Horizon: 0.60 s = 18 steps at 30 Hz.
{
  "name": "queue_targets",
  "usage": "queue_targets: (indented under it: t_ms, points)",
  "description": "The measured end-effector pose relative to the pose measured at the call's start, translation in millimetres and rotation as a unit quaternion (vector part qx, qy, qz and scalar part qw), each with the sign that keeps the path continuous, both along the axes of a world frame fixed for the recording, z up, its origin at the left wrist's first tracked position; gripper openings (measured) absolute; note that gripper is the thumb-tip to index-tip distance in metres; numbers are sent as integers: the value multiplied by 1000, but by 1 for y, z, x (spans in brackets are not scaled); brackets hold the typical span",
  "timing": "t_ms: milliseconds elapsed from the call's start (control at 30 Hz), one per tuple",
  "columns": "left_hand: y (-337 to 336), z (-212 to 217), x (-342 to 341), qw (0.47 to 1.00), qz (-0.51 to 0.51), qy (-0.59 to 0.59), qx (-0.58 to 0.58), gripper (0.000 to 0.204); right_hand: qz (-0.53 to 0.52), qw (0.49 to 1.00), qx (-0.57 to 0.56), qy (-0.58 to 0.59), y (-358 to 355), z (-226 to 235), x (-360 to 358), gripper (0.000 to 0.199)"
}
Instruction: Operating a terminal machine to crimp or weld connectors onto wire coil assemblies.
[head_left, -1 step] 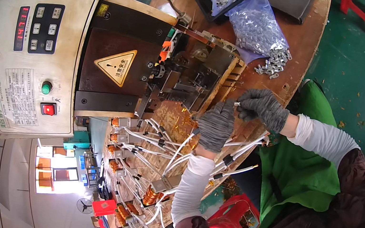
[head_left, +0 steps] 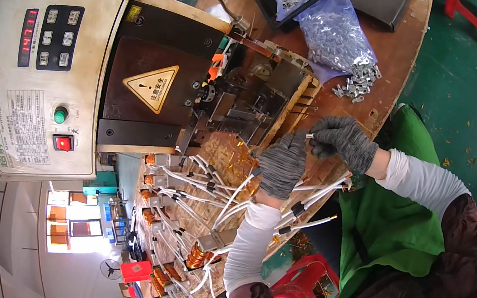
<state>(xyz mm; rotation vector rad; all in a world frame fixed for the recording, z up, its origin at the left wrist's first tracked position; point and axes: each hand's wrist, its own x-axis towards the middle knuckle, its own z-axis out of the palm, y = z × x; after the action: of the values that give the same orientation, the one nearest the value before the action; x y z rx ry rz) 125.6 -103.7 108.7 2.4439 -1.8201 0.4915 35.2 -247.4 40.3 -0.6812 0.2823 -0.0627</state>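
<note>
My left hand (head_left: 283, 166), in a grey striped glove, is closed with its fingertips near those of my right hand. What it grips, if anything, is hidden; white wires (head_left: 237, 196) with black sleeves pass beside and behind it. My right hand (head_left: 343, 142), gloved alike, pinches a small silver wire terminal (head_left: 310, 136) between thumb and fingers. Both hands are just in front of the terminal crimping machine (head_left: 239, 108), at the table's edge. Loose silver terminals (head_left: 360, 81) spill from a clear bluish bag (head_left: 337, 30) beyond my right hand.
Copper coils (head_left: 195, 257) with white leads lie along the wooden table (head_left: 391, 86). A black tray (head_left: 266, 2) holds red-handled pliers and a small bag. The machine's control panel (head_left: 58, 37) rises at left. Below are a red stool (head_left: 300, 292) and green cloth (head_left: 389, 231) across my lap.
</note>
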Motion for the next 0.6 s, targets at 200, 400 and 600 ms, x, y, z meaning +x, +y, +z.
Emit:
queue_targets:
  t_ms: [200,400,600]
  points:
    - [-1,-1,-1,999,-20,-33,28,34,-4,998,-61,0,-3,1,0,13]
    - [4,-3,9,976,-36,210,-45,31,-35,959,-269,-79,-11,13,0,11]
    - [30,8,20,916,24,395,-68,35,22,934,-335,-118,-26,30,18,9]
